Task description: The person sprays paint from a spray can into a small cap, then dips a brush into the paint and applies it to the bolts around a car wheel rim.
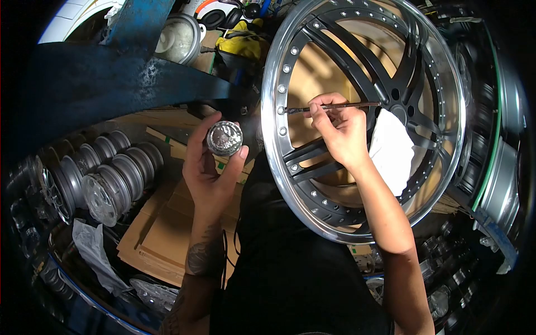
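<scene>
Between the thumb and fingers of my left hand (212,173) is a small round container (225,138) with a shiny, silvery top, held left of the wheel. My right hand (343,131) pinches a thin brush (335,106) that lies roughly level. Its dark tip meets the rim at one of the silver bolts on the left side. The large wheel (269,84) has a polished outer lip and black spokes. A white cloth (391,153) lies against the spokes, just right of my right wrist.
Blue metal beams (139,81) cross the upper left. Several silver rims (106,192) are stacked at the left, beside flat cardboard (156,234). A yellow glove (243,42), headphones (220,18) and a lidded pot (177,40) sit at the top. More wheels (499,190) stand at the right.
</scene>
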Demonstrator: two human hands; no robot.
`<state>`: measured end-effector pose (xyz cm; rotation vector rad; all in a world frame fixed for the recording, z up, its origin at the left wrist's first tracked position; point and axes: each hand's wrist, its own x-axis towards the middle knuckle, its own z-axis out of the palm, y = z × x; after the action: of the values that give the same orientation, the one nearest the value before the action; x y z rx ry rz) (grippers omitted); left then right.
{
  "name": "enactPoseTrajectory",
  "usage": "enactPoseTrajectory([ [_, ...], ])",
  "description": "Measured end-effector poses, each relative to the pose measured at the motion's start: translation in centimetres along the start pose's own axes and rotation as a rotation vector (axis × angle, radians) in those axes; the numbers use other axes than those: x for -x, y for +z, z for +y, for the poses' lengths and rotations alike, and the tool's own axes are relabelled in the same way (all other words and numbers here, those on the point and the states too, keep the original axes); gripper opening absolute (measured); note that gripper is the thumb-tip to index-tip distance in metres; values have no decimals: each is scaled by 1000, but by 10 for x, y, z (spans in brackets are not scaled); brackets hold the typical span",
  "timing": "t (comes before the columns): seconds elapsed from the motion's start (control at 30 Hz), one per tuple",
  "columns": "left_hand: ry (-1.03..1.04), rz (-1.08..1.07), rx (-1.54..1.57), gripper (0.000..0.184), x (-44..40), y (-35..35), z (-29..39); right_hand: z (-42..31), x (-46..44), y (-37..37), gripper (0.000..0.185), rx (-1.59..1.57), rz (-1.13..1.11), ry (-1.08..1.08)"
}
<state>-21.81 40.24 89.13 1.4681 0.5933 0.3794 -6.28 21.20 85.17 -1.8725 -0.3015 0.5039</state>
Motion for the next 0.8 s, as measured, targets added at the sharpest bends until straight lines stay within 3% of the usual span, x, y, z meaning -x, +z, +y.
enactPoseTrajectory([
  [0.23,1,-7,-11,60,-3,2,3,-1,-1,0,13,6,13,-8],
  [0.57,17,-57,7,60,-13,14,9,-18,-8,-12,12,-443,27,34],
  [0.8,186,-114,-62,58,-30,28,14,-60,4,-37,16,-453,119,-49],
])
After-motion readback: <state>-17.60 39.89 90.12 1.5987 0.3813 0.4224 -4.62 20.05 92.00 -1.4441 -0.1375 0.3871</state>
